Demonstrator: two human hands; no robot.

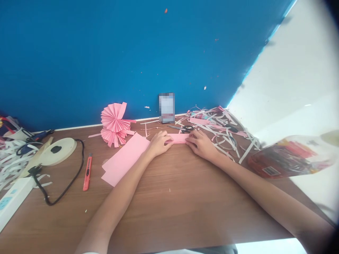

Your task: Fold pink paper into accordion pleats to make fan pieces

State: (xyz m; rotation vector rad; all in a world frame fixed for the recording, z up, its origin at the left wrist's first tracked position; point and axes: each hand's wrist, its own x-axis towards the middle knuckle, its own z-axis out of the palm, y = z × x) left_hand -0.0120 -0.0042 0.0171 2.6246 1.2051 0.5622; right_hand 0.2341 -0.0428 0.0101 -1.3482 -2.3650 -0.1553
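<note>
The left hand (160, 144) and right hand (200, 144) pinched 1 narrow, layered paper strip (179, 138), flat sheets (125, 157) beside the left.

Blue wall (119, 53), brown tabletop (169, 215), white power strip (16, 199), black cable (83, 153), blurred packet (291, 157) at right, probably plastic.

My left hand (160, 144) pinches one end of the folded pink strip (179, 138), my right hand (203, 145) the other. Scissors (187, 128) lie just beyond it. Beside my left arm (122, 192) are pink sheets (125, 158), with paper fans (115, 118) behind them and a cutter (87, 173) farther left. Scraps (212, 124) heap up beyond my right hand.
</note>
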